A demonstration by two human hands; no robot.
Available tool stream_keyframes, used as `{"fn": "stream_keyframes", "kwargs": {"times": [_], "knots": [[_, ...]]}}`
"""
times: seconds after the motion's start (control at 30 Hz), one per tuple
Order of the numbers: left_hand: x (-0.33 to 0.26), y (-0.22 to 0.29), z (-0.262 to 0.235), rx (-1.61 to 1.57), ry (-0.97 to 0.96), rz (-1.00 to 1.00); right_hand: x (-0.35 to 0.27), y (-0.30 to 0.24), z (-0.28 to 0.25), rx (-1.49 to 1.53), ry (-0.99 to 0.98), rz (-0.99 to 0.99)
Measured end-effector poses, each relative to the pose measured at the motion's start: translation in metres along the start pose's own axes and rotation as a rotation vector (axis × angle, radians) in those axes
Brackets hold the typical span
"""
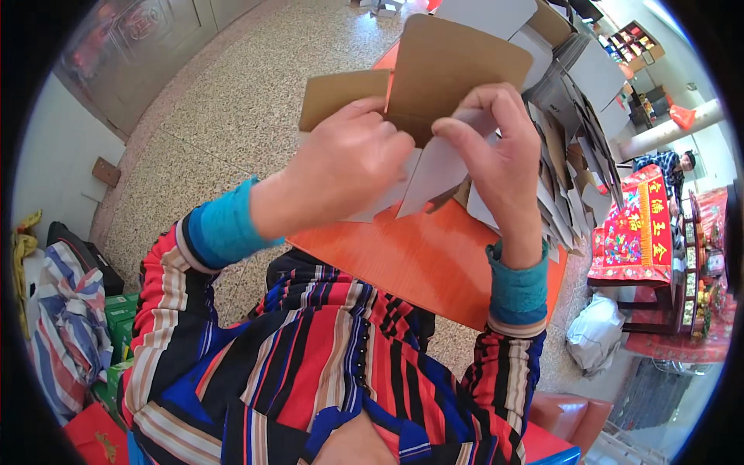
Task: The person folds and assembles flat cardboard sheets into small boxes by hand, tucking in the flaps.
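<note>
- While both hands are raised over the orange table (pixel 434 263), a flat cardboard box blank (pixel 446 70) sits between them, held up off the tabletop.
- Left hand (pixel 345 167): fingers curled, closed on the blank's lower left part; knuckles face the camera, thumb hidden behind them. A brown flap (pixel 341 97) sticks out just above this hand.
- Right hand (pixel 496 155): fingers bent over the blank's right edge, thumb and forefinger pinching a pale grey flap (pixel 442 167) that hangs below the brown panel.
- Blank: brown side toward the camera on top, grey-white side showing below; its large rounded panel rises above both hands. Lower flaps hang close to the table; contact cannot be told.
- Stack of more flat blanks (pixel 573 124) lies fanned on the table, just right of the right hand.
- Both wrists wear teal cuffs under striped sleeves (pixel 178 294).
- Speckled floor (pixel 232 101) left of the table; white bag (pixel 595 333) on the floor at right.
</note>
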State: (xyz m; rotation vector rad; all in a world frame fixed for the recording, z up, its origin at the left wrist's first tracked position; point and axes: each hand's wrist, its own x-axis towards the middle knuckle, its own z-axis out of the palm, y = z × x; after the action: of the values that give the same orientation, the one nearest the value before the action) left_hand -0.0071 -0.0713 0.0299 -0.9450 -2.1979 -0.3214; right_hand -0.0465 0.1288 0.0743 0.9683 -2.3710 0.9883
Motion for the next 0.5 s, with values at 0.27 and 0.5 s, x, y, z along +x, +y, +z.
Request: {"fn": "stream_keyframes", "kwargs": {"times": [0.27, 0.5], "knots": [[0.001, -0.029, -0.013, -0.958, -0.008, -0.857, -0.028, 0.009, -0.016, 0.509, 0.207, 0.086], [0.0, -0.006, 0.014, -1.644, 0.187, -1.123, -0.034, -0.014, -0.01, 0.757, 0.229, 0.338]]}}
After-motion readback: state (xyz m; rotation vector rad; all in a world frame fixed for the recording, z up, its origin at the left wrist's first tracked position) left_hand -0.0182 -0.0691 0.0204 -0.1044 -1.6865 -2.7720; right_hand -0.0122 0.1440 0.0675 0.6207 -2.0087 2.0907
